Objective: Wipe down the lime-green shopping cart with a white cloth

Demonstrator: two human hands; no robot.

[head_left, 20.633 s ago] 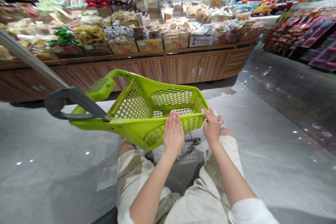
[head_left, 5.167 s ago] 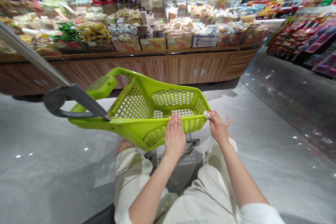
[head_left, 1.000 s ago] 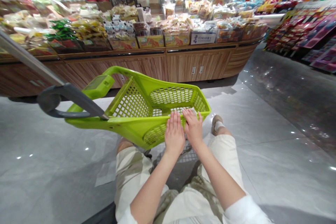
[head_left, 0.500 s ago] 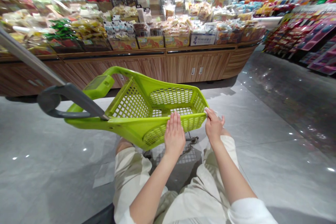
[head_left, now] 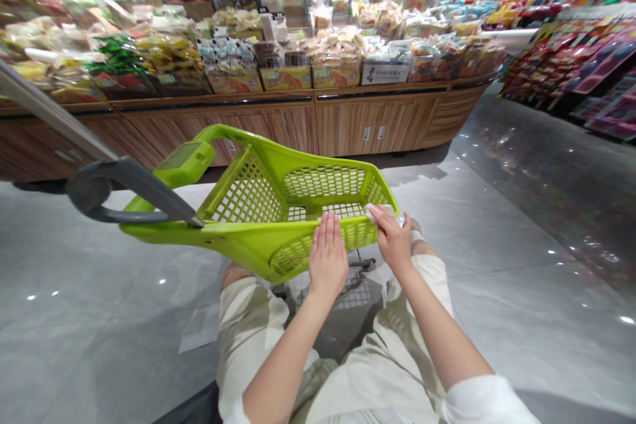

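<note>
A lime-green plastic shopping cart (head_left: 238,238) with perforated sides stands across in front of my knees. On its near rim lies my left hand (head_left: 328,255), fingers straight and side by side, the tips just over the edge; it holds nothing I can see. My right hand (head_left: 395,242) is at the cart's right-hand corner, its fingers bent over the rim. Under those fingers is a crumpled white wipe (head_left: 373,212), pressed against the rim and partly hidden by the hand. No goods show inside the cart's basket.
A grey cart handle with a metal bar (head_left: 134,192) slants up to the left. Behind the cart runs a wood-panelled display counter (head_left: 342,126) stacked with packaged food. Racks of bagged goods (head_left: 556,66) stand at the right, beyond shiny grey floor tiles (head_left: 521,225).
My right hand has moved slightly left and inward over the corner of the rim, and more of the white wipe shows. My left hand stays nearly where it was.
</note>
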